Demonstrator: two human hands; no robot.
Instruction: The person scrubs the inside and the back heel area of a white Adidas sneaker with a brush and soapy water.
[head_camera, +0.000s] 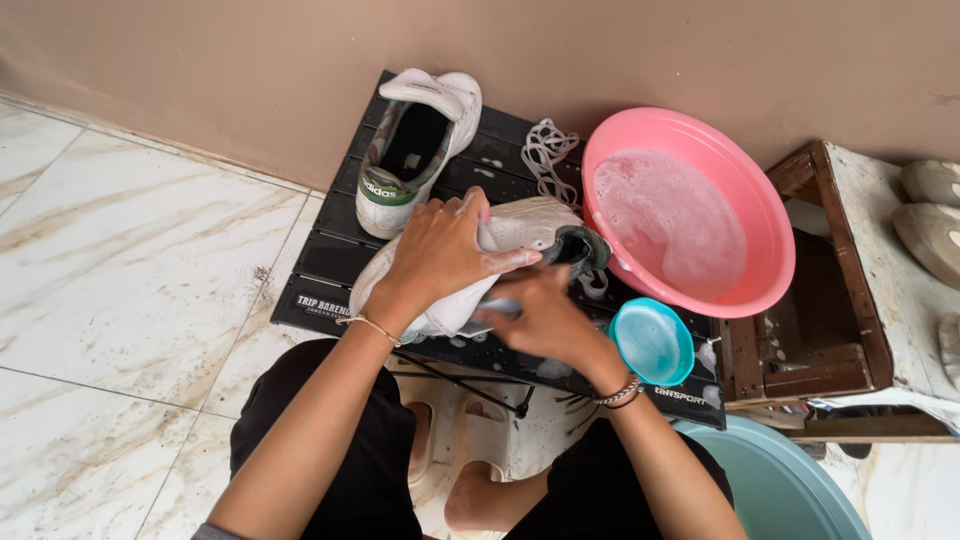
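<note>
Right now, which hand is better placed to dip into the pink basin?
Probably the right hand. It works at the shoe on the side nearest the pink basin of suds. The left hand lies flat across the shoe, pinning it, and is farther from the basin.

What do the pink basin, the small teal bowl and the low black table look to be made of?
Pink basin: likely plastic, with a smooth, evenly coloured wall holding foamy water. Small teal bowl: likely plastic too, glossy with a thin rim. Low black table: rigid slats, matte black, wet; metal or plastic, unclear.
</note>
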